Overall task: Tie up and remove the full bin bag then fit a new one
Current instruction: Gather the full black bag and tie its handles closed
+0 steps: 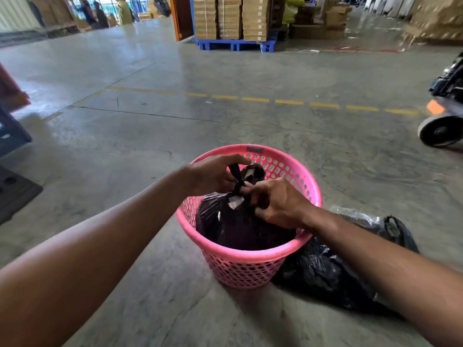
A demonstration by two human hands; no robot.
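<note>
A pink perforated plastic bin (253, 256) stands on the concrete floor in front of me. Inside it sits a full dark bin bag (233, 224), its neck gathered at the top. My left hand (213, 175) pinches one strip of the bag's neck from the left. From the right, my right hand (278, 201) grips the other strip, and the two strips are twisted together between my fingers. Another black plastic bag (325, 269) lies crumpled on the floor against the bin's right side, partly hidden by my right forearm.
A pallet truck's wheel (438, 131) sits at the right edge. Dark blue crates (12, 131) stand at the left. Stacked cardboard boxes on a blue pallet (233, 43) are far ahead, with people in the far left background. A dashed yellow line (255, 99) crosses the floor.
</note>
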